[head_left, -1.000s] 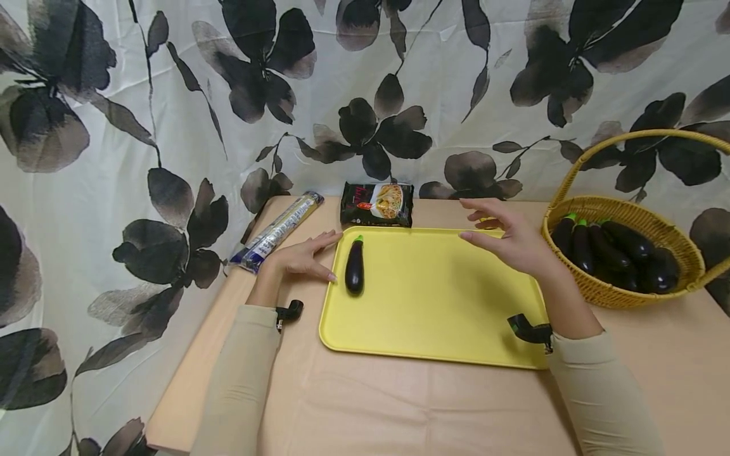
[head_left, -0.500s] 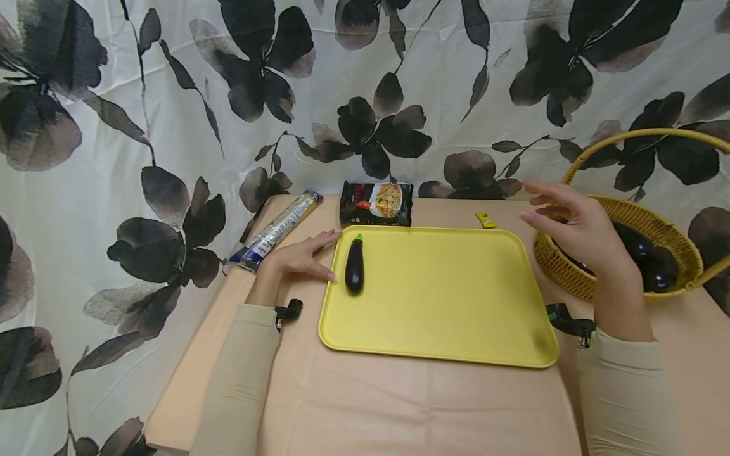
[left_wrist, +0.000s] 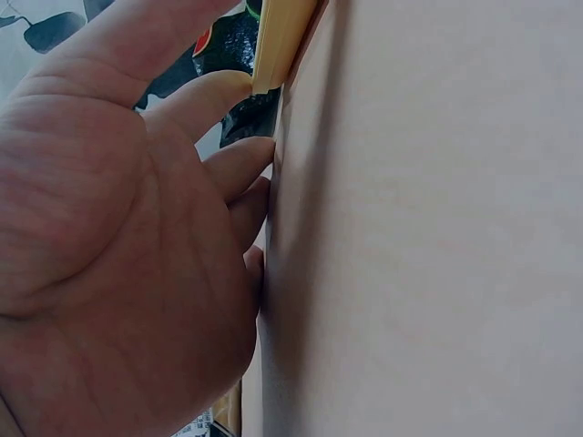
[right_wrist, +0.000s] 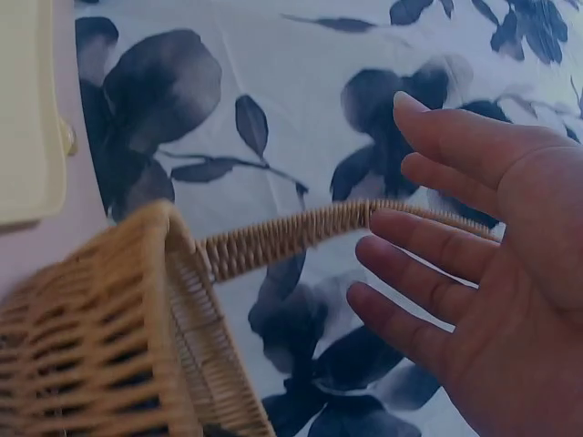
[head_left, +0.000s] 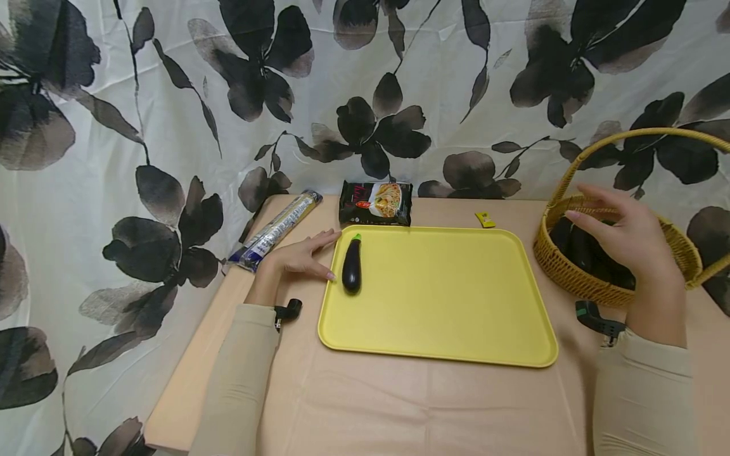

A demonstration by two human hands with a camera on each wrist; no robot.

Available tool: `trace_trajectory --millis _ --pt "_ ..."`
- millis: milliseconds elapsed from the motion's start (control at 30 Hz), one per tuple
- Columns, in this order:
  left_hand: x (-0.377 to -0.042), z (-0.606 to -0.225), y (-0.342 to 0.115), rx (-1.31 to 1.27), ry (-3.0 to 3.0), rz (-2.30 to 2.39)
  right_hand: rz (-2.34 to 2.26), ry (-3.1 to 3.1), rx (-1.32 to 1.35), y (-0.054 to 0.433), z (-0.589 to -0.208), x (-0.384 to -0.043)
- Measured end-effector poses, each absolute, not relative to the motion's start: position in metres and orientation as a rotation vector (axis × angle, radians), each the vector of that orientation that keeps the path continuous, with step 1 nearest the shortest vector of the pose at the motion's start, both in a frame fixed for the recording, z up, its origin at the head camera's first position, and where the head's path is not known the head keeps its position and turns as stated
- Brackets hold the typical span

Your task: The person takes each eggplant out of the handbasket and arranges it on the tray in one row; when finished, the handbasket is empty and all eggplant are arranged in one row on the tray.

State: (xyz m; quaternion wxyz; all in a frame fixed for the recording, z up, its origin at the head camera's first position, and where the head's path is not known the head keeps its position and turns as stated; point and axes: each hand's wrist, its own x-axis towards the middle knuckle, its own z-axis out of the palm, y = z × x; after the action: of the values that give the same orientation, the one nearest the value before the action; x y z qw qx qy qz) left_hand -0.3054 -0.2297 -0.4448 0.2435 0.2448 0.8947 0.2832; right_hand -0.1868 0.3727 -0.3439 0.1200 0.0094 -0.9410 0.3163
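Note:
An eggplant (head_left: 352,266) lies lengthwise near the left edge of the yellow tray (head_left: 445,297). My left hand (head_left: 299,258) rests at the tray's left rim, fingers extended and touching it; the left wrist view shows the palm (left_wrist: 127,237) beside the tray's edge. Over the wicker basket (head_left: 599,291) at the right hovers my right hand (head_left: 630,237), holding nothing. Its fingers are spread and loosely bent, as the right wrist view shows beside the basket's handle (right_wrist: 291,238). Several dark eggplants (head_left: 582,250) lie in the basket, partly hidden by this hand.
Behind the tray stands a black noodle packet (head_left: 376,204). A long silver-and-blue packet (head_left: 276,231) lies at the back left. A small yellow packet (head_left: 485,220) sits behind the tray's right part. The basket's tall handle (head_left: 644,133) arches above its opening; a floral curtain (head_left: 365,95) hangs behind.
My right hand has moved right, from above the tray to over the basket, uncovering the small yellow packet. The left hand has stayed at the tray's rim.

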Motion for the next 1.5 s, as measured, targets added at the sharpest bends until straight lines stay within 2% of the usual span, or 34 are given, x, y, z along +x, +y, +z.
trace_trajectory --millis 167,700,1500 --pt "-0.306 -0.446 -0.229 0.653 2.435 0.786 0.916 -2.737 -0.099 0.388 -0.353 -0.188" --pt "-0.305 -0.444 -0.228 0.634 2.438 0.785 0.69 -2.876 -0.244 0.428 -0.379 -0.186" --pt "-0.306 -0.445 -0.229 0.62 2.441 0.785 0.545 -3.011 -0.455 0.441 -0.384 -0.182"
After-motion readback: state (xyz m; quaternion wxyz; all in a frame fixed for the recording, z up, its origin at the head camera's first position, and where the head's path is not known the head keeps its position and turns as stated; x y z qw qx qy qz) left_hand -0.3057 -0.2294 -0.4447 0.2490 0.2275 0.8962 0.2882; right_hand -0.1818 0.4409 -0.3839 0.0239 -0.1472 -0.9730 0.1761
